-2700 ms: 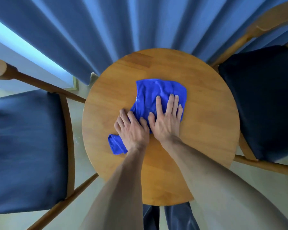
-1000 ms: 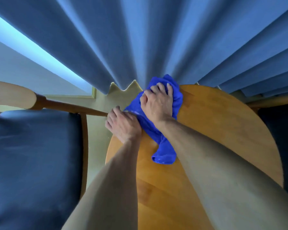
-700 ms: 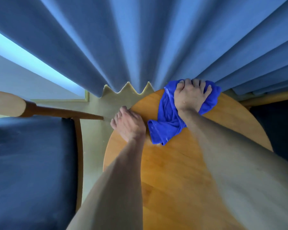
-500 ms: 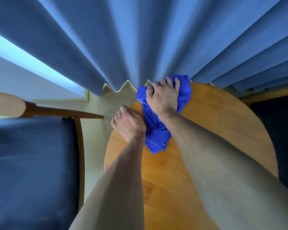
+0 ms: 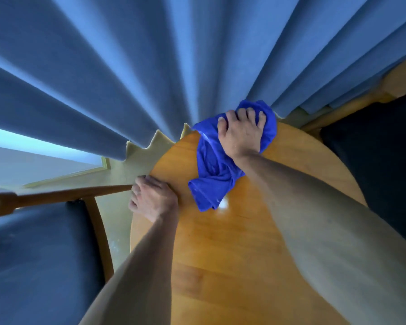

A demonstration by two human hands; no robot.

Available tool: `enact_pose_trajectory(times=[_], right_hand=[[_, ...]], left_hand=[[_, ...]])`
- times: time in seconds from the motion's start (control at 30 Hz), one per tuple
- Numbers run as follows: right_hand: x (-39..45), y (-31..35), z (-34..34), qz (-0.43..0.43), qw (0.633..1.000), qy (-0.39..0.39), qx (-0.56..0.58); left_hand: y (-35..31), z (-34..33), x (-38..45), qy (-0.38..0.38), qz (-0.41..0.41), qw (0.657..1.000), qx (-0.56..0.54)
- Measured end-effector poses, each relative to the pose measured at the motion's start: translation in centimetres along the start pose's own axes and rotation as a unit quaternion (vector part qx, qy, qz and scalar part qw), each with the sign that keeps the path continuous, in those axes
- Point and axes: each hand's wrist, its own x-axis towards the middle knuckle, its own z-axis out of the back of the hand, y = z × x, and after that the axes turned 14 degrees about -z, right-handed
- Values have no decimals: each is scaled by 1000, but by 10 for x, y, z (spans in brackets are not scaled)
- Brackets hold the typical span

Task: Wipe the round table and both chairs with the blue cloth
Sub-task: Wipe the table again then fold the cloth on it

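The round wooden table fills the lower middle of the view. A bright blue cloth lies bunched on its far edge, close to the curtain. My right hand presses down on the far part of the cloth, fingers curled over it at the rim. My left hand grips the table's left edge, fingers folded over the rim. One chair with a dark blue seat stands to the left, and the other chair stands to the right.
Blue pleated curtains hang right behind the table. A strip of bright window shows at the left. The left chair's wooden rail reaches almost to my left hand. Pale floor shows between that chair and the table.
My right hand has swept the cloth to the right along the far rim of the table. My left hand has stayed on the left edge.
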Motion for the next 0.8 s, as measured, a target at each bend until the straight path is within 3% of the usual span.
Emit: enact_pose_trajectory(times=[0.13, 0.23, 0.37, 0.47, 0.6, 0.8], right_hand=[[17, -79, 9, -142, 990, -6, 2], [9, -111, 12, -190, 982, 6, 12], [-2, -142, 12, -229, 973, 3, 29], [-9, -173, 13, -224, 974, 4, 36], [-12, -220, 21, -209, 977, 31, 29], [-32, -299, 32, -279, 957, 64, 53]], left_hand=[[-3, -10, -22, -11, -5, 999, 32], [-16, -21, -51, -1, -50, 998, 48], [-40, -37, -104, 55, -170, 982, 59], [-57, -51, -160, 104, -294, 946, 89], [-73, -68, -231, 119, -275, 950, 82], [-88, -77, -261, 133, -266, 950, 93]])
